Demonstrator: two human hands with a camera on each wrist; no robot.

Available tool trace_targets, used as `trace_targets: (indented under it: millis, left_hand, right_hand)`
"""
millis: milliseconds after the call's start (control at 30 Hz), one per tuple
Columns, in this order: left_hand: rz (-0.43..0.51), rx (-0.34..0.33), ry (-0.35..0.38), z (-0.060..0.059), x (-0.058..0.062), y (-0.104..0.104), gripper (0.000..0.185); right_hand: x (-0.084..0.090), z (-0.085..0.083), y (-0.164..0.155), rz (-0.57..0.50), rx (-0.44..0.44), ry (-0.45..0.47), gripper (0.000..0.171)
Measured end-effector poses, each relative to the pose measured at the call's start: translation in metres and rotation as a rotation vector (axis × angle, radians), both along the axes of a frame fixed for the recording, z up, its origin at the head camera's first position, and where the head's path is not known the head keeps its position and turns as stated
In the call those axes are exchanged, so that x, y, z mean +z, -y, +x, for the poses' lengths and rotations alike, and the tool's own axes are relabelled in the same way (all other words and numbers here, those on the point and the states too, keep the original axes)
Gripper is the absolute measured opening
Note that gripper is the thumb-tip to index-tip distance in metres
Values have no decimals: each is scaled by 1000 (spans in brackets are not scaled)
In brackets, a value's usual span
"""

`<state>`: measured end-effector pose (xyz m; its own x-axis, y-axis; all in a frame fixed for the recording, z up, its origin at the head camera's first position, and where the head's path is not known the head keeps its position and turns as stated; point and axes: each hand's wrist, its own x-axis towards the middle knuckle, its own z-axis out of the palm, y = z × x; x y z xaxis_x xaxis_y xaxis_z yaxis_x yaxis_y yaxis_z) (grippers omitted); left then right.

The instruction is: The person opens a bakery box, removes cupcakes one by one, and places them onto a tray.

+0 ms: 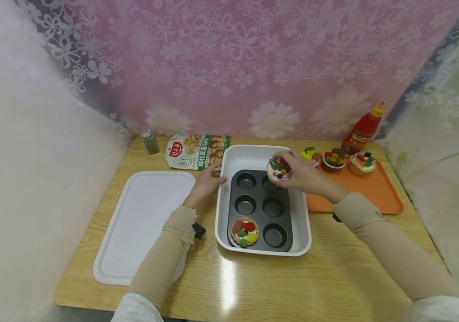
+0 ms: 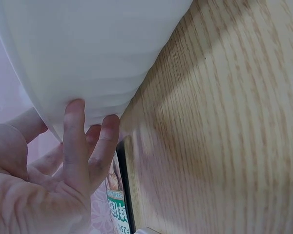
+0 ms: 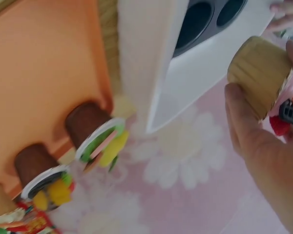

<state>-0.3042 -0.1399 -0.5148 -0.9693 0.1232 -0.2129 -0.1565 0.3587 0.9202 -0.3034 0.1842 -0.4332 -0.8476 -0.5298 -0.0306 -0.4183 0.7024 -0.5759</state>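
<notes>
A black muffin tin (image 1: pixel 259 209) sits inside a white rectangular tray (image 1: pixel 262 158). One toy cupcake (image 1: pixel 244 231) with red, green and yellow toppings fills the tin's near left cup. My right hand (image 1: pixel 294 172) holds a pink-frosted toy cupcake (image 1: pixel 278 170) (image 3: pixel 261 76) from above, over the tin's far right cup. Fingertips (image 2: pixel 75 108) of my left hand (image 1: pixel 209 180) press flat against the white tray's (image 2: pixel 95 53) outer left wall. Three more toy cupcakes (image 1: pixel 333 160) (image 3: pixel 95 132) stand on an orange tray (image 1: pixel 370 190) to the right.
A white lid (image 1: pixel 141 223) lies flat to the left of the tray. At the back stand a small spice jar (image 1: pixel 149 141), a food packet (image 1: pixel 195 151) and a red sauce bottle (image 1: pixel 363 129). Floral curtains close in the wooden table (image 1: pixel 334 273) on three sides.
</notes>
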Motion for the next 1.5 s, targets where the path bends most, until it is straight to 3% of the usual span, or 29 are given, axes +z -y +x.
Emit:
trace_targets:
  millis: [267, 500, 933, 1500]
  left_hand:
    - [3, 12, 0, 2, -1, 1, 63]
    - [8, 9, 1, 2, -2, 3, 64]
    - [38, 4, 0, 0, -1, 1, 64]
    - [19, 4, 6, -1, -2, 0, 64]
  right_hand:
    - [6, -10, -39, 20, -166, -6, 76]
    - [-8, -14, -75, 39, -266, 3, 81]
    - [-43, -17, -110, 85, -302, 67, 77]
    - [-67, -15, -122, 79, -315, 145, 78]
